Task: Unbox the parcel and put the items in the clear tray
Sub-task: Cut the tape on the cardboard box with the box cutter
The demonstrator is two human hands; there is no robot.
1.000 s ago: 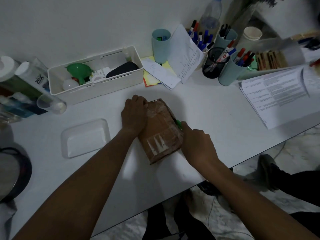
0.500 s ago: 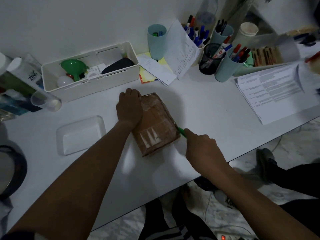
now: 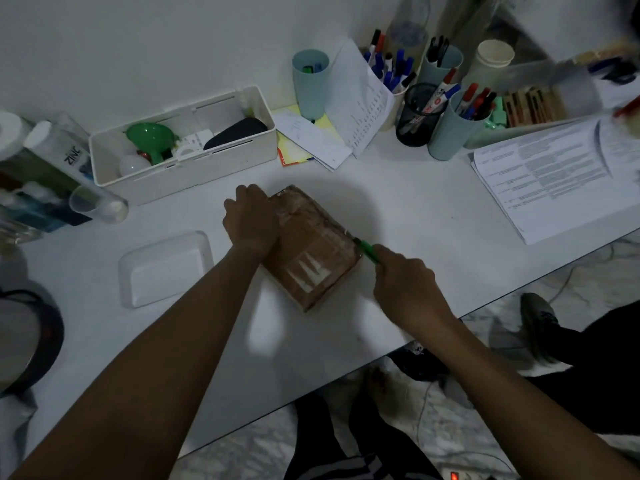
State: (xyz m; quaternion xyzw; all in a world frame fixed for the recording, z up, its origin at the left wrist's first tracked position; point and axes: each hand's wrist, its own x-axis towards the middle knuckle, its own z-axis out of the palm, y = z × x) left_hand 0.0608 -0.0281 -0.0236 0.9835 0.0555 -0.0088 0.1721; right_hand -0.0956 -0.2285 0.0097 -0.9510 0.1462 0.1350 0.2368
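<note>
The parcel [image 3: 311,247] lies in the middle of the table [image 3: 433,220], the clear tray [image 3: 166,268] apart on its left. I'd worry the green cutter [image 3: 367,251] sinks too deep and nicks what's inside, or skids off the glossy tape. The left hand [image 3: 251,220] curls over the far-left corner, pinning it. The right hand [image 3: 405,285] is fisted round the cutter, tip at the parcel's right edge.

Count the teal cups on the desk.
3. One teal cup stands by the yellow papers; a second at the back holds black pens; a third, right of the black mesh pot, holds markers. More could be hidden behind clutter.
</note>
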